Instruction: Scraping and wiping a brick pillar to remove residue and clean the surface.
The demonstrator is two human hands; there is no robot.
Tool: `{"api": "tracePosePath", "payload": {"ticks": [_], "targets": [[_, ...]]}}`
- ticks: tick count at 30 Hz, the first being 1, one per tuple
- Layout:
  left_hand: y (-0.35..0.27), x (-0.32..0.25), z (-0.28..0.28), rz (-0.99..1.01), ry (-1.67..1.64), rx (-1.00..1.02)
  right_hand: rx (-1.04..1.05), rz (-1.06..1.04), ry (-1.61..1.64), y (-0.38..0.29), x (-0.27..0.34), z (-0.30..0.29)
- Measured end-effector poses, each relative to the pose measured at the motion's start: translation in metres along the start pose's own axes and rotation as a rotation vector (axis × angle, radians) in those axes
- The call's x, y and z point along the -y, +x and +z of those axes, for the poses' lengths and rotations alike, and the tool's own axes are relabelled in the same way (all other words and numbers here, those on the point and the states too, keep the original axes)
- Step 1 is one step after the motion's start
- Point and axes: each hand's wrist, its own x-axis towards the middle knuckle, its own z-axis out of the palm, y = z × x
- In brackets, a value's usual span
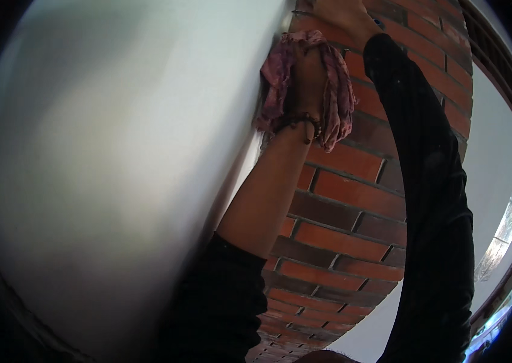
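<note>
My left hand (308, 75), with a dark beaded bracelet at its wrist, holds a crumpled mauve-pink cloth (340, 106). The cloth bunches around the hand and hangs down on both sides of it. Both are at the place where a red brick surface (349, 183) meets a pale smooth panel (115, 136). My fingers are hidden by the cloth and the back of the hand. Higher up, my right hand (344, 16) reaches over the bricks and is cut off by the top of the picture. Its fingertips are out of view.
The blurred pale panel fills the left side, very near the camera. A white wall (494, 122) stands beyond the bricks on the right, with a bright patch (501, 233) on it. Dark slatted framework (503, 54) curves along the upper right rim.
</note>
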Motion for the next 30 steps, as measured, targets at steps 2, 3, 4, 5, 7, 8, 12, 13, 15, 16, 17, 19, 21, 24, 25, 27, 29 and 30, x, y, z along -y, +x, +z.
{"api": "tracePosePath", "payload": {"ticks": [2,3,4,5,7,8,12,13,15,16,17,19,21,24,25,27,29,30], "targets": [[-0.001,-0.002,0.005,-0.007,-0.041,0.012,0.222,0.207,-0.301,-0.013,0.007,-0.019],[-0.006,-0.014,0.001,-0.050,-0.044,0.120,0.121,0.281,-0.257,-0.030,0.011,-0.029],[-0.010,-0.018,0.001,-0.095,-0.049,0.231,0.021,0.359,-0.216,-0.045,0.005,-0.032],[-0.001,0.026,0.006,-0.088,-0.040,0.215,0.017,0.287,-0.262,-0.054,-0.005,-0.041],[0.118,0.079,-0.022,0.859,1.087,-0.286,-0.062,0.126,-0.261,-0.022,0.027,-0.065],[0.063,0.087,0.030,0.852,0.993,-0.158,-0.021,0.280,-0.355,-0.092,-0.023,-0.054],[0.117,-0.017,0.047,0.299,0.908,0.466,0.013,0.453,-0.588,-0.102,-0.028,-0.062],[0.131,-0.015,0.056,0.379,0.932,0.411,0.007,0.461,-0.600,-0.102,-0.031,-0.061],[0.144,-0.013,0.054,0.507,1.001,0.279,-0.082,0.339,-0.599,-0.098,-0.029,-0.056],[0.145,-0.012,0.055,0.570,1.029,0.220,-0.080,0.341,-0.596,-0.101,-0.030,-0.057],[0.146,-0.011,0.054,0.630,1.058,0.156,-0.074,0.344,-0.584,-0.104,-0.030,-0.059],[0.148,-0.012,0.042,0.744,1.126,0.018,-0.071,0.338,-0.553,-0.100,-0.025,-0.061],[0.101,-0.024,0.035,0.247,0.354,0.167,-0.019,0.435,-0.528,-0.091,-0.014,-0.066],[0.008,-0.014,0.003,0.361,1.133,0.238,-0.072,0.361,-0.507,-0.098,-0.033,-0.053],[-0.021,0.019,-0.019,0.240,0.835,0.172,-0.097,0.356,-0.489,-0.093,-0.027,-0.052],[-0.060,0.010,-0.011,0.285,0.856,0.193,-0.032,0.355,-0.582,-0.112,-0.039,-0.048],[-0.103,-0.009,-0.026,0.369,0.898,0.197,-0.069,0.357,-0.615,-0.117,-0.051,-0.049],[-0.110,-0.014,-0.040,0.388,0.925,0.182,-0.093,0.325,-0.625,-0.110,-0.042,-0.046]]}}
